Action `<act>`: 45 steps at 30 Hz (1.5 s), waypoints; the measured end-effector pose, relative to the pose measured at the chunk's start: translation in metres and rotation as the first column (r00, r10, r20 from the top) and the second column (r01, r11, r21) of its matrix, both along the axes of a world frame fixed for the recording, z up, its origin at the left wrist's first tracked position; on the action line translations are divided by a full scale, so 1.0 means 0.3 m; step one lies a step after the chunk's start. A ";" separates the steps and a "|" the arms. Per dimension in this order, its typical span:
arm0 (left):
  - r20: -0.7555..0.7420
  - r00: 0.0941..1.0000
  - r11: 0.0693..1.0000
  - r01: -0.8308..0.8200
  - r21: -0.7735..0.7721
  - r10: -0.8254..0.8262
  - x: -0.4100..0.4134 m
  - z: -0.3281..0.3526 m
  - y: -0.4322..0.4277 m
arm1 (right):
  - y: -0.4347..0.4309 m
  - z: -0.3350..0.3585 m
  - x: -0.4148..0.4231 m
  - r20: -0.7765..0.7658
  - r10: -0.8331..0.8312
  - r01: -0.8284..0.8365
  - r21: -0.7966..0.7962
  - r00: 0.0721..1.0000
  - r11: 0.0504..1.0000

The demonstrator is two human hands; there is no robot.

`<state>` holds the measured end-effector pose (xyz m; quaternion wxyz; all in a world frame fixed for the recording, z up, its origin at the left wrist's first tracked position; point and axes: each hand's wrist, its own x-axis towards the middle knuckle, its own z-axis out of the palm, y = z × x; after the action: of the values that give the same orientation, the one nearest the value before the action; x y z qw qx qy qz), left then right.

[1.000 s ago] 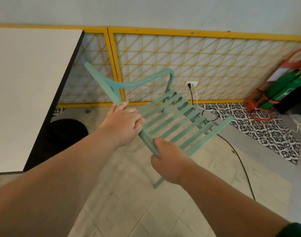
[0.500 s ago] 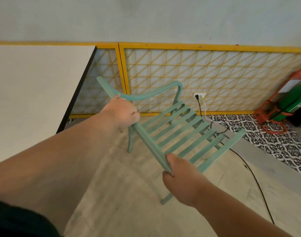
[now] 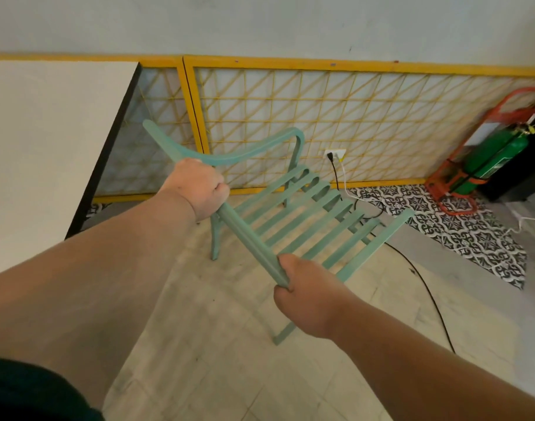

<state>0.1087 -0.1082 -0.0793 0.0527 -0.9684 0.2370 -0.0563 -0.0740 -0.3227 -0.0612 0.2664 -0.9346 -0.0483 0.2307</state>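
Pale floor tiles spread under both arms, and a grey wall with a yellow grid panel (image 3: 351,117) along its foot stands beyond the hands. Between the 2 hands runs the near side rail of a green slatted chair (image 3: 302,220), which is tilted, its slats sloping away toward the panel. The left hand (image 3: 199,189) grips the far end of that rail, just where the curved armrest (image 3: 238,154) meets it, with fingers curled tight round the metal. The right hand (image 3: 308,299) holds the near end of the same rail; its thumb lies on top and its fingers wrap underneath, out of sight. 1 chair leg (image 3: 214,244) drops below the left hand and another shows below the right hand; whether they touch the floor I cannot tell.

Left of the left hand is a white table (image 3: 47,147) with a dark edge. Beyond the chair, a wall socket (image 3: 335,153) sits in the panel, and a black cable (image 3: 427,287) runs from it across the floor, passing right of the right hand. Far to the right of both hands, a green cylinder (image 3: 497,156) leans in a red trolley (image 3: 451,205), beside a strip of patterned tiles (image 3: 472,238).
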 end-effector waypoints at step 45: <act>-0.128 0.920 0.925 -0.377 -0.035 0.370 -0.306 0.009 -0.171 | -0.074 0.029 -0.018 0.179 -0.216 0.254 -0.224 0.960 0.941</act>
<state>0.0167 -0.1594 -0.0767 0.0195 -0.9986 0.0488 0.0058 -0.0793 -0.3450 -0.0526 0.1704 -0.9741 0.0726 0.1294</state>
